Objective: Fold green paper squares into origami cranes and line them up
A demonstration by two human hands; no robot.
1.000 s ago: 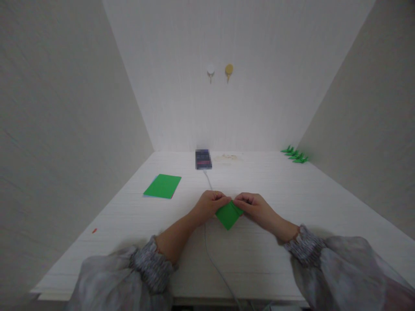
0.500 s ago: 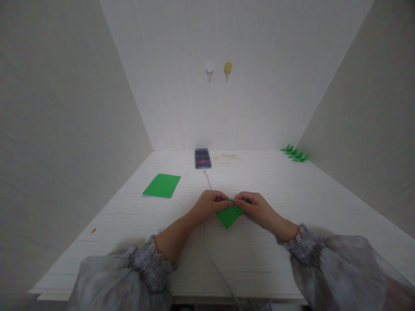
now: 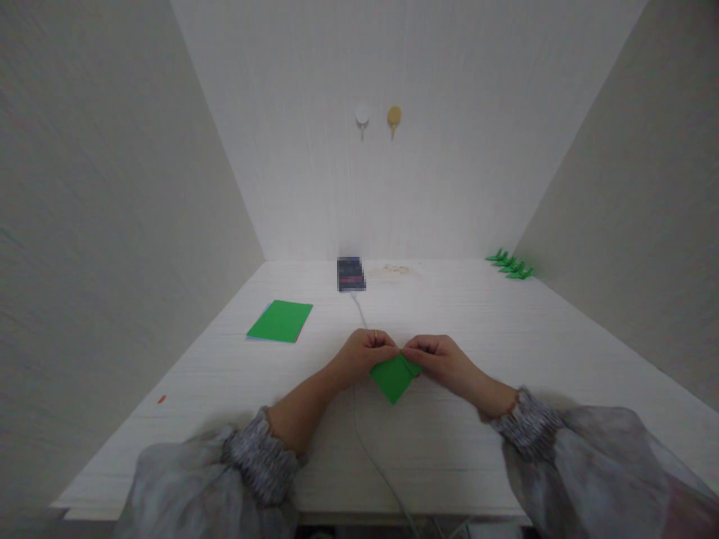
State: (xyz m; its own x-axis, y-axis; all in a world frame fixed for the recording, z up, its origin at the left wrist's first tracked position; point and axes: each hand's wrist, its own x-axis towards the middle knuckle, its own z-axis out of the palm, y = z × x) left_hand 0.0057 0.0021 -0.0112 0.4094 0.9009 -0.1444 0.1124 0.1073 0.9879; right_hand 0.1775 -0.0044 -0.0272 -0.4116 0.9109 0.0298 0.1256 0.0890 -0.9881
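Between my two hands is a folded piece of green origami paper (image 3: pixel 394 379), one corner pointing down toward me and a flap creased along its right side. My left hand (image 3: pixel 362 353) pinches its upper left edge with thumb and fingers. On the other side, my right hand (image 3: pixel 440 355) pinches the upper right edge. The two thumbs nearly meet at the top of the paper, and the fingertips behind it are hidden.
A stack of square paper (image 3: pixel 281 322), green on top, lies at the left. Several folded green paper figures (image 3: pixel 510 264) line the back right corner. A blurred-out phone-like device (image 3: pixel 351 275) with a white cable (image 3: pixel 371 454) stands at the back. An orange scrap (image 3: pixel 162 399) lies far left.
The green paper has shifted slightly down toward me, and its right flap and crease show more clearly. Both hands keep their pinch, the thumbs a little closer together.
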